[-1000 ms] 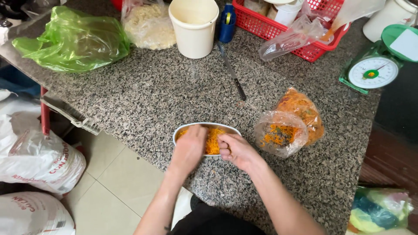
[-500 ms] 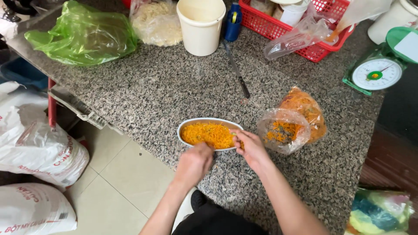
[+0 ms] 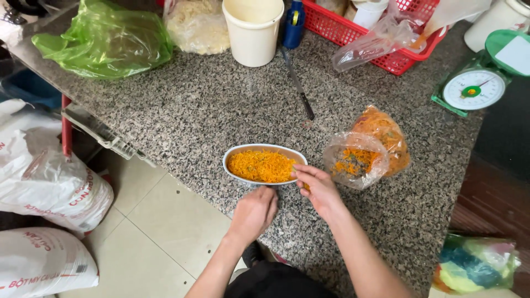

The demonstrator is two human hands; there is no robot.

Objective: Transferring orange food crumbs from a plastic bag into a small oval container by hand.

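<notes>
An oval metal dish (image 3: pixel 238 152) filled with orange shreds (image 3: pixel 261 165) sits near the front edge of a speckled granite counter (image 3: pixel 210 105). My right hand (image 3: pixel 317 185) touches the dish's right rim, its fingers pinched on a few orange shreds. My left hand (image 3: pixel 255 209) rests curled on the counter just below the dish, holding nothing that I can see. A clear plastic bag of the same orange shreds (image 3: pixel 367 149) lies open just to the right of the dish.
At the back stand a cream bucket (image 3: pixel 253 30), a red basket (image 3: pixel 406 33), a green plastic bag (image 3: pixel 105 41) and a bag of pale shreds (image 3: pixel 199 25). A knife (image 3: pixel 298 85) lies mid-counter. A green kitchen scale (image 3: pixel 477 77) is at right. White sacks (image 3: pixel 49 187) lie on the floor at left.
Both hands have drawn back from over the dish. The left hand has dropped to the counter's front edge, the right stays at the dish's right rim, and the orange filling is now uncovered.
</notes>
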